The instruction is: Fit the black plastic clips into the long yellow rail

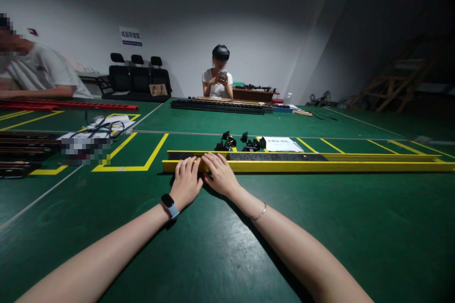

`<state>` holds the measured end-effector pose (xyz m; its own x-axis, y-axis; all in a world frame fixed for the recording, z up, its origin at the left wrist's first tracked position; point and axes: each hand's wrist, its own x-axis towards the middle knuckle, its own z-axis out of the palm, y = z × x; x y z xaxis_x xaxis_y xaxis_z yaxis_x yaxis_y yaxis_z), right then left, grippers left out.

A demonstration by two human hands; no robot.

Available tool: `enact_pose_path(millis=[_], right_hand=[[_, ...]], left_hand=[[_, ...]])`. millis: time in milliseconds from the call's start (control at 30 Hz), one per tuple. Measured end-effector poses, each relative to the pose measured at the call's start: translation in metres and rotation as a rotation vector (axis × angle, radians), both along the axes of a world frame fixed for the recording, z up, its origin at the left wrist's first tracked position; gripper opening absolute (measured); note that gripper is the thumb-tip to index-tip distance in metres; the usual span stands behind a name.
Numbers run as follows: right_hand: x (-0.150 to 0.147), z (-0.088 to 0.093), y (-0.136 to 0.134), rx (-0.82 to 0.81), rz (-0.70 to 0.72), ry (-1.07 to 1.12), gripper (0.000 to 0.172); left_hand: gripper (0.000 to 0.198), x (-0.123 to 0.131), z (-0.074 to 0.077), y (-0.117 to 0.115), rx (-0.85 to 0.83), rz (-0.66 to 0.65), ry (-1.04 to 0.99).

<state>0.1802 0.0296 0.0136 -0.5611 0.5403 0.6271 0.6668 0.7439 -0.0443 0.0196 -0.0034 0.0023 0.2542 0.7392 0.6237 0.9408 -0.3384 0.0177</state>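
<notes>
A long yellow channel point(341, 166) with raised side walls lies across the green table. Black perforated strips point(273, 156) sit inside it. Near the channel's left end, my left hand point(186, 182) has its fingers curled over the near wall, with the tips reaching inside. My right hand point(221, 175) rests close beside it, fingers bent over the same wall and thumb pointing toward my left hand. What the fingertips touch inside the channel is partly hidden. Just behind the channel lie several small black parts point(226, 143) and a white printed sheet point(283, 144).
Yellow tape marks point(156, 154) divide the green table point(227, 241). Dark rails point(28, 144), cables point(108, 125) and red rails point(71, 105) lie at left. A person point(217, 75) wearing a headset is across the table, behind stacked strips point(220, 105); another person point(46, 68) leans in at left.
</notes>
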Motion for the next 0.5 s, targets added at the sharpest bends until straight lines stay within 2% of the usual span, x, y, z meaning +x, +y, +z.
enact_pose_path(millis=[167,500], right_hand=[[-0.0014,0.0003,0.0003,-0.047,0.077,-0.009,0.058],[-0.0062,0.0017,0.0005,-0.027,-0.003,0.003,0.052]], left_hand=[[0.055,-0.0001,0.0005,-0.0004,-0.012,0.002,0.009],[0.055,-0.0005,0.0017,-0.0011,-0.009,-0.004,0.011]])
